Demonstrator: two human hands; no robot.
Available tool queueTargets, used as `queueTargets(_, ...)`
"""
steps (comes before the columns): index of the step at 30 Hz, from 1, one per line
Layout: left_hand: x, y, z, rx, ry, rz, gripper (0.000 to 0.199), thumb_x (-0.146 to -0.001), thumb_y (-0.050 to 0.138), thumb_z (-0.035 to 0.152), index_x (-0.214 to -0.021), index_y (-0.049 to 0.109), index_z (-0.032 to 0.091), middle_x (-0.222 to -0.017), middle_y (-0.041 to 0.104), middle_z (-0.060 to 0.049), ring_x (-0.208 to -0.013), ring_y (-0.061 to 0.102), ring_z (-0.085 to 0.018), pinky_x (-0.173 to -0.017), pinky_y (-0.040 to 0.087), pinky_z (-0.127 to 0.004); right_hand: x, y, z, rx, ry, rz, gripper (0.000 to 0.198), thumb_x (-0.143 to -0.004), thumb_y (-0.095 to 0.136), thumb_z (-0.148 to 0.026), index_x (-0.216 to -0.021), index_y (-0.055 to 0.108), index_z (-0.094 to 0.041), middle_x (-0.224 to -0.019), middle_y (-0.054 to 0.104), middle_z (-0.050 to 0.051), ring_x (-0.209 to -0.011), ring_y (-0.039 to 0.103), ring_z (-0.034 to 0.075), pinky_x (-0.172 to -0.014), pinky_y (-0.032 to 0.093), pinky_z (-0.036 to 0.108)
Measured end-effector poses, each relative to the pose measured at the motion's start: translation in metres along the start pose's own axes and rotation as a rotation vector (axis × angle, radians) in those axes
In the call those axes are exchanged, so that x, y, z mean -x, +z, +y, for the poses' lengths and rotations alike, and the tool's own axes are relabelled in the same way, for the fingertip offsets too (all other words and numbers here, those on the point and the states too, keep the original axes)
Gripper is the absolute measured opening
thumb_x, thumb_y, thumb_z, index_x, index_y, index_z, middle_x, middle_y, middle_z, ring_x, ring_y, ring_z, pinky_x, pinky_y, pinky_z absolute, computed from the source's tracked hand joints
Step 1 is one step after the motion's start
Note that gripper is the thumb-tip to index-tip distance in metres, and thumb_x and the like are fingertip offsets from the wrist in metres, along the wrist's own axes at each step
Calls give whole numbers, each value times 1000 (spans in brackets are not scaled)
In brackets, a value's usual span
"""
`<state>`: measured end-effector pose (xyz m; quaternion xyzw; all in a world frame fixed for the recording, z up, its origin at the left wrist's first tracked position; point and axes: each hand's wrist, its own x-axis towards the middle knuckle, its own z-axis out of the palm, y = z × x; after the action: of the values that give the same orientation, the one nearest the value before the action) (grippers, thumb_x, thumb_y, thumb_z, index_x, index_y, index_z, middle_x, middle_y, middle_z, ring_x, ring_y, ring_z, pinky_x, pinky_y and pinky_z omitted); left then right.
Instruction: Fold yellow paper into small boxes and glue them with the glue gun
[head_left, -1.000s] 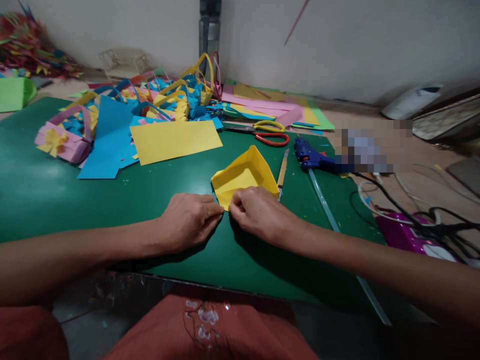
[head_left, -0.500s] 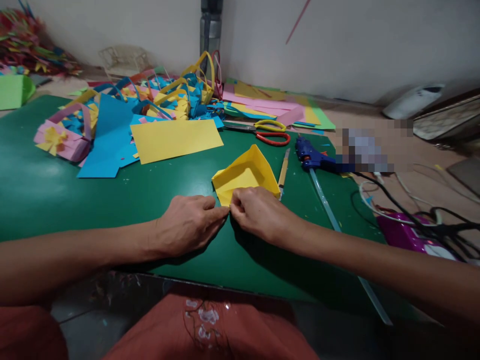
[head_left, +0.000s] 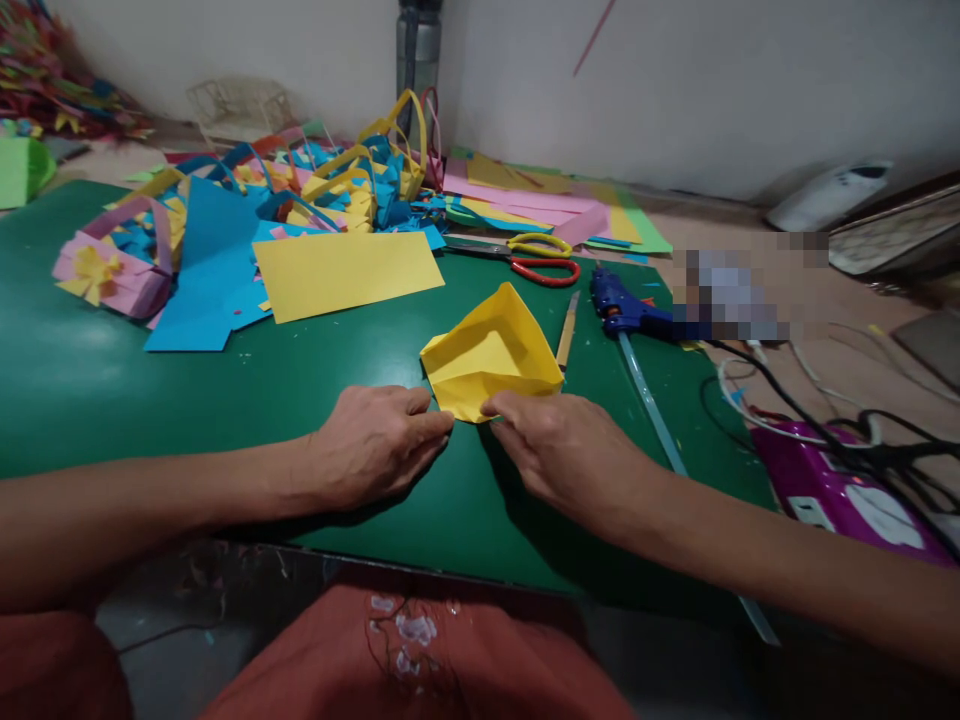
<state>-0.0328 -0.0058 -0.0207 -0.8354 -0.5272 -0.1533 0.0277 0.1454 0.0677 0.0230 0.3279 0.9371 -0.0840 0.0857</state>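
A yellow paper box (head_left: 480,345) with folded-up walls rests on the green tabletop (head_left: 360,340) in front of me. My left hand (head_left: 382,440) is closed, its thumb and forefinger together at the near left corner of the box. My right hand (head_left: 574,450) pinches the near wall between thumb and fingers; those fingertips are partly hidden behind the paper. A craft knife (head_left: 568,335) lies just right of the box. Beyond it is a blue glue gun (head_left: 626,310) with a long glue stick (head_left: 652,405) in its back end.
Scissors (head_left: 544,258) lie behind the box. A yellow sheet (head_left: 349,275) and blue paper (head_left: 206,270) are at left, beside a pink paper basket (head_left: 116,270). More baskets and coloured sheets (head_left: 540,205) line the wall. Cables and a purple device (head_left: 840,490) stand at right.
My right hand has slid right along the near wall of the box, its fingers stretching out more. My left hand stays at the corner. The view has shifted slightly.
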Motion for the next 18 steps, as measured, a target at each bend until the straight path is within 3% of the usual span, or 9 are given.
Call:
queueTargets(3,0,1,0,4,10,26,30,-89,35,29,-89,64,21,-60,51,0,-53,48,-12,-45,17,-25,4,7,-3,197,-96,7,42,-78,42,-10,-117,51,-21,-78,65,3,-58,53,15,-47,16,27)
queueTargets(5,0,1,0,2,6,18,30,-89,35,29,-91,64,21,-60,51,0,-53,48,-12,-45,17,-25,6,11,-6,339,-159,6,49,-80,39,-7,-126,44,-21,-78,65,5,-58,56,17,-44,13,29)
queueTargets(10,1,1,0,-3,7,11,30,-89,35,30,-90,64,21,-62,52,0,-54,49,-13,-46,18,-26,12,22,-9,608,-266,128,43,-82,33,-4,-121,49,-10,-69,60,7,-54,56,17,-41,14,29)
queueTargets(18,0,0,1,-14,11,18,29,-89,36,29,-92,64,22,-61,52,-1,-53,49,-13,-45,19,-25,13,24,-7,674,-395,248,39,-83,29,-2,-112,53,-9,-65,57,5,-52,55,17,-42,16,30)
